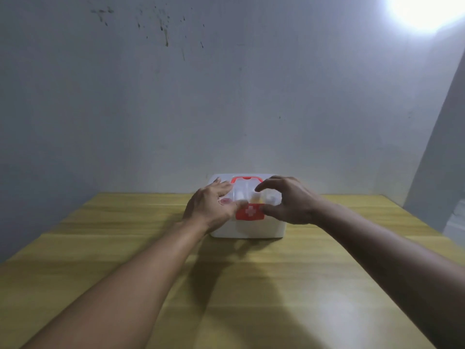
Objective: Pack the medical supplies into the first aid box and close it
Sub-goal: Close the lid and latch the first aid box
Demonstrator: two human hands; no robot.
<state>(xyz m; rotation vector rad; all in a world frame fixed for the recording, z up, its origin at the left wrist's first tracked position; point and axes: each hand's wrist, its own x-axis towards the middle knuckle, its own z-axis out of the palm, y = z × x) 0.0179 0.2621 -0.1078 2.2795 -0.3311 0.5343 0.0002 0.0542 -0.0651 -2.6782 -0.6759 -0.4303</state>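
Observation:
A white first aid box [261,229] stands at the far middle of the table, its translucent lid down. A red handle [245,178] lies on the lid, and a red latch [249,214] with a white cross hangs at the front. Pale and yellow supplies [256,196] show dimly through the lid. My left hand [210,206] lies flat on the lid's left side, thumb by the latch. My right hand [289,201] is on the box's right side, fingers curved over the lid and thumb against the latch's right edge.
The box rests on a yellow-green wooden table [151,248] that ends at a grey wall [226,96]. A bright lamp [427,11] glares at the top right. My two forearms cross the table's near half.

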